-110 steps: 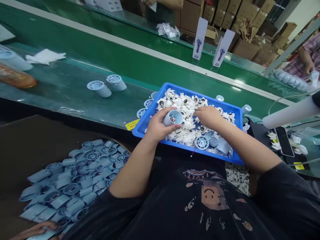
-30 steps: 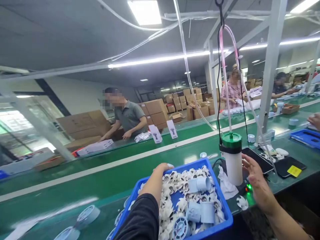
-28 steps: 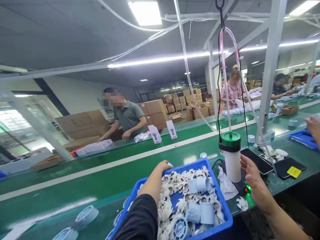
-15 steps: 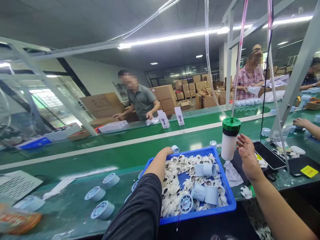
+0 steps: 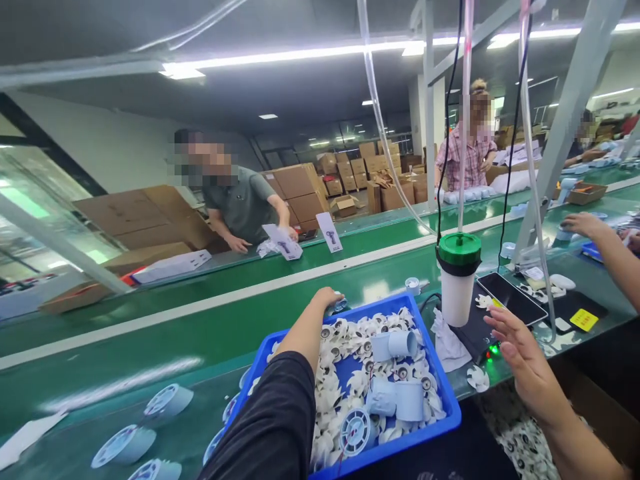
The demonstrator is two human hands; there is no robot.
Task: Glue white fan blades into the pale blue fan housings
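My left hand [image 5: 327, 297] reaches across the far edge of a blue tray [image 5: 453, 413]. Its fingers are closed around a small light-blue round plastic part [image 5: 341, 304], mostly hidden by the hand. White fan impellers [image 5: 357, 383] fill the tray, with light-blue fan housings [image 5: 409, 400] lying on top of them. To the right, my right hand [image 5: 523, 357] is held in the air, fingers apart and holding nothing. Near it are a loose white impeller [image 5: 479, 379] and a black box [image 5: 475, 340] with lit green and red lights.
A white canister with a green lid [image 5: 457, 287] hangs behind the tray. A phone [image 5: 511, 299] lies to its right. Several light-blue housings [image 5: 170, 402] stand on the green bench at left. Co-workers [image 5: 245, 200] are across the belt; another person's arm [image 5: 607, 243] is at right.
The view has swung right, so most things sit further left. My left hand still holds the round part. My right hand has drawn back from beside the canister.
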